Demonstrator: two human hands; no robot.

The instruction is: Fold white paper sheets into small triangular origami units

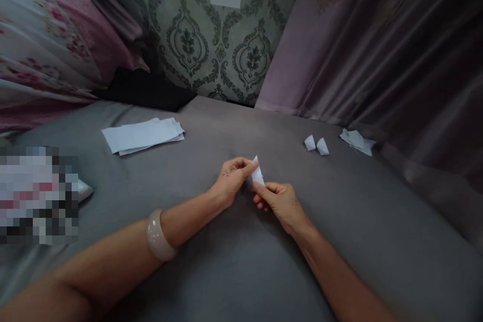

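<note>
A small folded piece of white paper point(258, 176) is held up between my two hands, its pointed tip upward. My left hand point(234, 177) pinches its upper left side between thumb and fingers. At its lower right end, my right hand point(278, 200) grips it with the thumb on the near face. The fingers behind the paper are partly hidden. Two small folded paper pieces point(316, 145) with pointed shapes stand side by side, to the right beyond my hands.
A stack of white paper strips point(145, 135) lies at the back left of the grey sheet point(226, 266). More white paper pieces point(357, 142) lie at the right near the curtain point(339, 60). Black cloth point(147, 89) rests by the wall. A blurred-out item point(33, 196) sits far left.
</note>
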